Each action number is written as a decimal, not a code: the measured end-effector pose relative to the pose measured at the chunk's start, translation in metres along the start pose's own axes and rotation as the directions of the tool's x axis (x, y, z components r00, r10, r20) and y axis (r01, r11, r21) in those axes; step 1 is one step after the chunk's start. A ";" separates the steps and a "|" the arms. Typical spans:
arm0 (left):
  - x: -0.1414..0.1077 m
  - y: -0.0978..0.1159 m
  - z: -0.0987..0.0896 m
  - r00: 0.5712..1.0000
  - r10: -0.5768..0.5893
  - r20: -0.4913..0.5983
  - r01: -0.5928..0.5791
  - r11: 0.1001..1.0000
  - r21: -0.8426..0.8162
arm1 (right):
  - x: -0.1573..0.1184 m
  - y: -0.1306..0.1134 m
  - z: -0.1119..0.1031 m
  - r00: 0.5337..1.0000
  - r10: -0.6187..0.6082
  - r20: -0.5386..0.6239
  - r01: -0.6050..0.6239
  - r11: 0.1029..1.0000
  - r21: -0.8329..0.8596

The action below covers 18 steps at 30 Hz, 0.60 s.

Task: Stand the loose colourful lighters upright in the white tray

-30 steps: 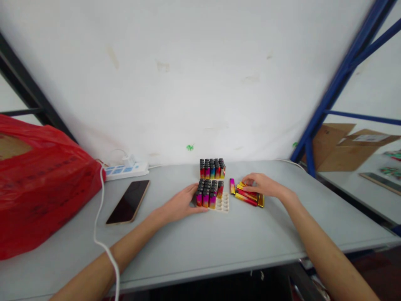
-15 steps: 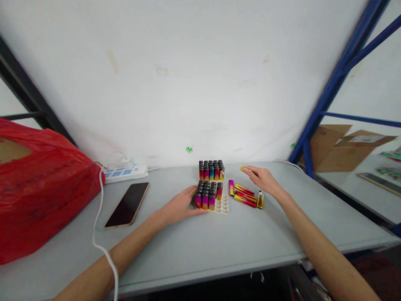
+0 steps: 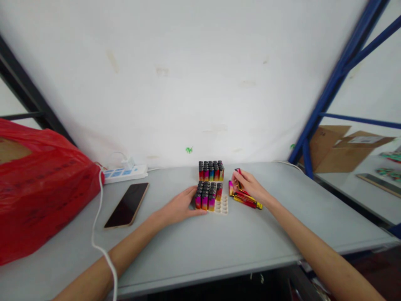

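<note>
Filling the tray (image 3: 227,212) is incomplete: empty sockets (image 3: 224,205) and loose lighters (image 3: 244,201) are left. Right fingers (image 3: 244,177) hold one lighter (image 3: 238,171); left fingers (image 3: 198,212) spread wide.

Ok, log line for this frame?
left hand: steadying part-filled tray | right hand: holding red lighter upright-ish, off tray | loose lighters: lying on table | phone: left side

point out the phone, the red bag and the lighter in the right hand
phone (image 3: 127,205): head view, middle of its dark screen
red bag (image 3: 46,192): head view, middle of its visible side
lighter (image 3: 238,172): head view, the dark upper end sticking out above the right hand (image 3: 249,185)
</note>
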<state>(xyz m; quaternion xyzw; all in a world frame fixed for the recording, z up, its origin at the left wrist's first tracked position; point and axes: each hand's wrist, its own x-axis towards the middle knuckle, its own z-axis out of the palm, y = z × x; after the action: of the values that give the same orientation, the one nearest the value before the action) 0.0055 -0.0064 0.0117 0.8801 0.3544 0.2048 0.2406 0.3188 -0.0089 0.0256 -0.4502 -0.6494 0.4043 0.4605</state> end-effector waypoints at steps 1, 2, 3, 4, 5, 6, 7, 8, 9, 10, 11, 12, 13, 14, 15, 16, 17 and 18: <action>0.000 0.000 0.000 1.000 -0.001 0.002 0.001 1.000 0.003 | -0.001 0.000 0.004 0.999 0.029 0.022 -0.030 0.999 0.044; 0.000 0.000 0.000 1.000 -0.001 0.004 0.001 1.000 0.004 | -0.001 0.001 0.008 0.998 0.060 0.028 -0.061 0.996 0.069; 0.000 0.000 0.000 1.000 0.001 0.006 -0.001 1.000 0.004 | -0.001 0.002 0.012 0.997 0.082 0.017 -0.083 0.994 0.071; 0.000 0.001 0.000 1.000 0.002 0.005 -0.002 1.000 0.002 | -0.001 0.004 0.015 0.996 0.088 -0.006 -0.088 0.995 0.050; 0.000 0.001 0.000 1.000 0.004 0.005 -0.004 1.000 -0.001 | 0.000 0.005 0.017 0.996 0.077 -0.035 -0.077 0.997 0.010; 0.000 0.001 -0.001 1.000 0.005 0.005 -0.005 1.000 -0.003 | 0.000 0.006 0.019 0.996 0.054 -0.072 -0.057 0.997 -0.042; -0.001 0.001 -0.001 1.000 0.004 0.004 -0.004 1.000 -0.004 | 0.000 0.007 0.021 0.994 0.026 -0.107 -0.037 0.994 -0.100; -0.001 0.001 0.000 1.000 0.002 0.005 -0.002 1.000 -0.003 | 0.000 0.007 0.023 0.991 0.003 -0.131 -0.024 0.987 -0.159; -0.001 0.001 0.000 1.000 -0.001 0.007 0.001 1.000 0.000 | 0.000 0.007 0.024 0.989 -0.016 -0.149 -0.016 0.977 -0.214; -0.001 0.001 0.000 1.000 -0.003 0.006 0.003 1.000 0.002 | -0.001 0.007 0.025 0.986 -0.032 -0.162 -0.011 0.965 -0.262; 0.000 0.000 0.000 1.000 -0.004 0.005 0.004 1.000 0.004 | -0.001 0.006 0.026 0.985 -0.047 -0.164 -0.005 0.952 -0.306; 0.000 0.000 0.000 1.000 -0.006 0.003 0.005 1.000 0.004 | -0.002 0.005 0.027 0.986 -0.062 -0.157 0.004 0.939 -0.345; 0.000 0.000 0.000 1.000 -0.004 0.002 0.004 1.000 0.002 | -0.003 0.005 0.027 0.986 -0.079 -0.149 0.017 0.925 -0.380; 0.000 -0.001 0.000 1.000 -0.001 0.002 0.001 1.000 -0.001 | -0.003 0.004 0.028 0.985 -0.099 -0.142 0.033 0.912 -0.409; 0.000 -0.001 0.000 1.000 0.004 0.003 -0.004 1.000 -0.005 | -0.004 0.002 0.028 0.983 -0.121 -0.135 0.051 0.899 -0.436; 0.000 -0.001 0.000 1.000 0.006 0.004 -0.006 1.000 -0.008 | -0.005 0.001 0.028 0.982 -0.141 -0.127 0.069 0.886 -0.458; 0.000 0.000 0.000 1.000 0.007 0.006 -0.007 1.000 -0.010 | -0.006 -0.001 0.028 0.980 -0.159 -0.120 0.084 0.876 -0.475; 0.000 0.000 0.000 1.000 0.010 0.008 -0.010 1.000 -0.012 | -0.007 -0.003 0.028 0.979 -0.171 -0.110 0.097 0.869 -0.486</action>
<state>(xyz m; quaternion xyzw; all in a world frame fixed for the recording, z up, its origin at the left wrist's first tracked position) 0.0050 -0.0064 0.0117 0.8812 0.3480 0.2046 0.2462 0.2921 -0.0197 0.0199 -0.5325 -0.7225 0.1638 0.4093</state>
